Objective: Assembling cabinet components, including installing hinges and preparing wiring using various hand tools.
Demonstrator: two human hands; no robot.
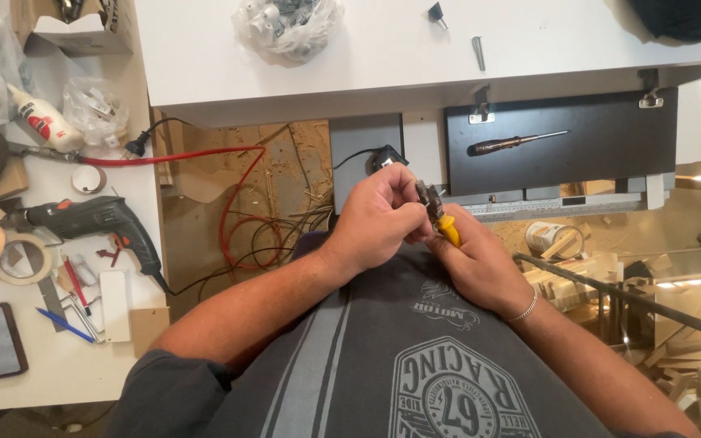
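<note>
Pliers [440, 217] with yellow grips, held before the chest below the white tabletop [383, 57]; right hand [480, 264] closed round the handles, left hand [379, 215] pinching at the jaws; likely stiff, weighty steel, best gripped by the sleeves; left of the pliers, a drill [91, 221]; beyond, a screwdriver [513, 143]; sawdust-strewn floor below

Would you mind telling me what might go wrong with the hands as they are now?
The left hand has fingers right at the metal jaws of the yellow-handled pliers gripped by the right hand; a squeeze could pinch them. Work happens mid-air above the lap, so small pieces might drop among the tangled red and black cables.
</note>
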